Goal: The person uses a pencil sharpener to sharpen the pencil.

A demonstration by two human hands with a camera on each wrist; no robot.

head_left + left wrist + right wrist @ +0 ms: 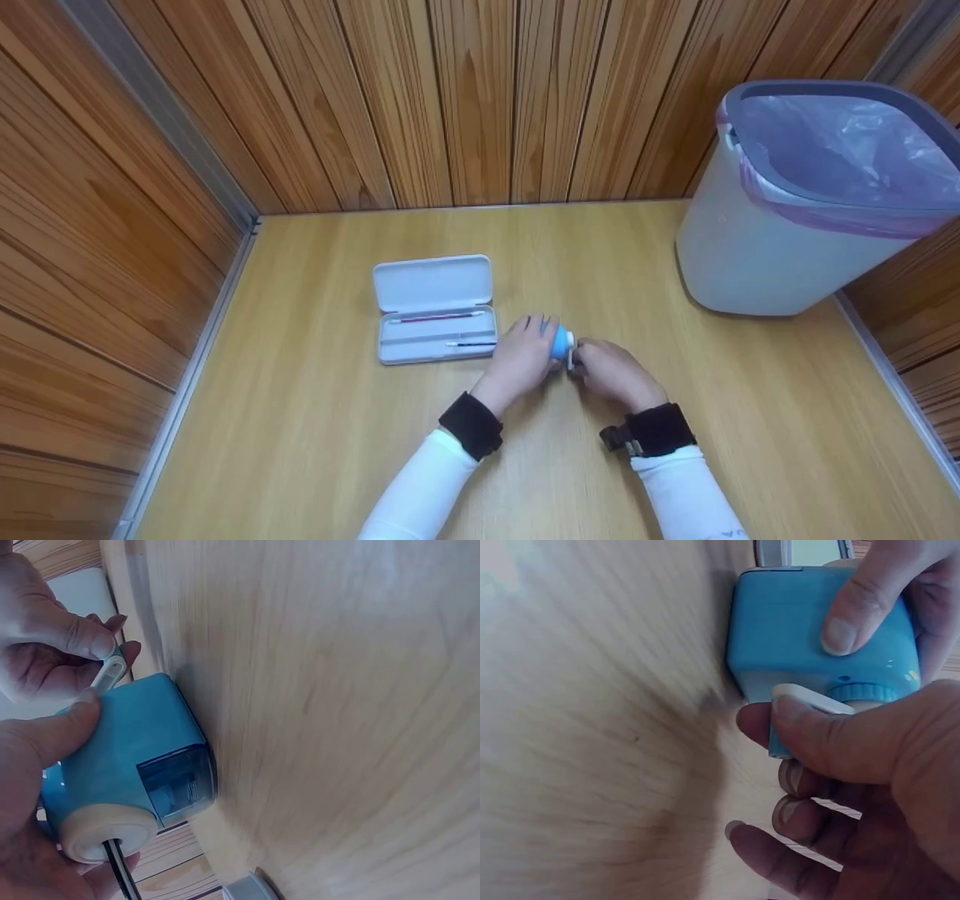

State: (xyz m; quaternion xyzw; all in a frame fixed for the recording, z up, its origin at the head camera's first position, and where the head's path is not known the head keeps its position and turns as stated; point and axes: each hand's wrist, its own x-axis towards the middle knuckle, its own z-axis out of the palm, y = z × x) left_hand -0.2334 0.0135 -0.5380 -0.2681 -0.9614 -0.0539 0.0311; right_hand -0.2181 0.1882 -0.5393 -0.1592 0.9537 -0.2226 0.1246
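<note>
My left hand (523, 351) grips a blue crank pencil sharpener (131, 720) from above, its thumb pressed on the side in both wrist views. A dark, striped pencil (121, 870) sticks out of the pale round front. In the head view that end points left, towards the pencil case. At the sharpener's other end, my right hand (613, 369) pinches the small blue knob (778, 744) of the white crank arm (814, 698) between thumb and forefinger. The other fingers of that hand are loosely spread. A dark see-through shavings drawer (180, 784) shows beside the front.
An open white pencil case (432, 285) lies just left of my hands, with a reddish pencil (435, 318) in its upper compartment. A bin (750, 255) lined with a pinkish bag stands at the right. Wood-panelled walls (472, 105) bound the table (300, 450).
</note>
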